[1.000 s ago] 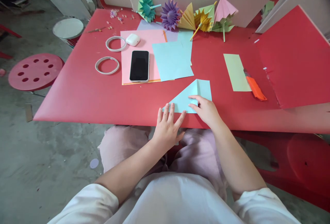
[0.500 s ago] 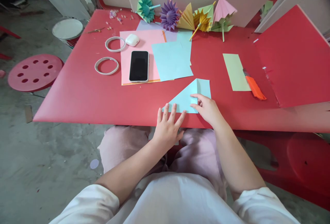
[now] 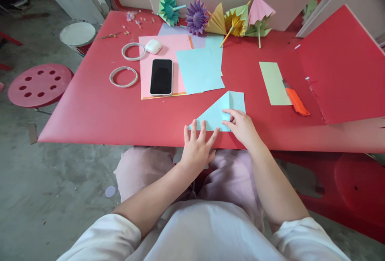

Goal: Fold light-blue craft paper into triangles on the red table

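Paper (image 3: 214, 110) lies at the table's (image 3: 90, 108) near edge, its slanting fold made and its right strip (image 3: 237, 101) left unfolded, we judge, under our spread left hand (image 3: 197, 148) and our right hand (image 3: 242, 128), whose thumb and forefinger stand parted, pinching nothing we can see.

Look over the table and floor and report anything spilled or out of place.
Small pale bits lie strewn at the far left corner of the red table, as if spilled. A pale purple disc lies on the floor, perhaps dropped. The orange cutter lies askew, overlapping the green paper. The folded blue paper shows no visible damage.
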A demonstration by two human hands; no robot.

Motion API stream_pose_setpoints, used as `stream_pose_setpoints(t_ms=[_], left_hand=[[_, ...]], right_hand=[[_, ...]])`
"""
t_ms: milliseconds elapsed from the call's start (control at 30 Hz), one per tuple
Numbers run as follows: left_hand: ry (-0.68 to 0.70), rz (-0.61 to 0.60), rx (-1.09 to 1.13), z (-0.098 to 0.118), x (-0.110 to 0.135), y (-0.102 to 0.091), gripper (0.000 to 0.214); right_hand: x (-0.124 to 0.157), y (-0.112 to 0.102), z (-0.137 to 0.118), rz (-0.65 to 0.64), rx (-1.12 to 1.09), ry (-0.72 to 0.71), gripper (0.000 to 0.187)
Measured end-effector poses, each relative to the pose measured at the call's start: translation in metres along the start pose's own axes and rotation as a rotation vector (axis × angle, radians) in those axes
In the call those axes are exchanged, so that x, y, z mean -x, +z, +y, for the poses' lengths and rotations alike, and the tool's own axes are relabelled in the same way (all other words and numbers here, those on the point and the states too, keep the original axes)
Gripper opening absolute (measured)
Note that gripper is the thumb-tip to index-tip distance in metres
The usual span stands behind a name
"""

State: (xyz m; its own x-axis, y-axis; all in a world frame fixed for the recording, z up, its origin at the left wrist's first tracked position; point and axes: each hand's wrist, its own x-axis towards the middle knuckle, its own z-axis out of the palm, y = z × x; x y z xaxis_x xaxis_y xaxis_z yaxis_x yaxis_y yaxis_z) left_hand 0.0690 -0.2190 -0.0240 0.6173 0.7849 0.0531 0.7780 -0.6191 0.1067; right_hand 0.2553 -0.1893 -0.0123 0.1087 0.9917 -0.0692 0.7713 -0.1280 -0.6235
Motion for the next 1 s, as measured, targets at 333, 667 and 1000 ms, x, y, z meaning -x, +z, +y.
stream_pose_setpoints(t_ms=[333, 667, 1000], left_hand=[[-0.017, 0.009, 0.005, 0.0013, -0.0008, 0.0011, 0.074], [-0.012, 0.004, 0.012, 0.0015, -0.0008, 0.0012, 0.072], [-0.013, -0.003, 0.025, 0.0005, -0.0008, 0.0011, 0.071]], right_hand=[[0.0012, -0.003, 0.0029, -0.033, -0.087, 0.034, 0.035], [0.0013, -0.0027, 0.004, -0.036, -0.117, 0.037, 0.035], [0.0019, -0.0019, 0.0069, -0.037, -0.151, 0.042, 0.034]])
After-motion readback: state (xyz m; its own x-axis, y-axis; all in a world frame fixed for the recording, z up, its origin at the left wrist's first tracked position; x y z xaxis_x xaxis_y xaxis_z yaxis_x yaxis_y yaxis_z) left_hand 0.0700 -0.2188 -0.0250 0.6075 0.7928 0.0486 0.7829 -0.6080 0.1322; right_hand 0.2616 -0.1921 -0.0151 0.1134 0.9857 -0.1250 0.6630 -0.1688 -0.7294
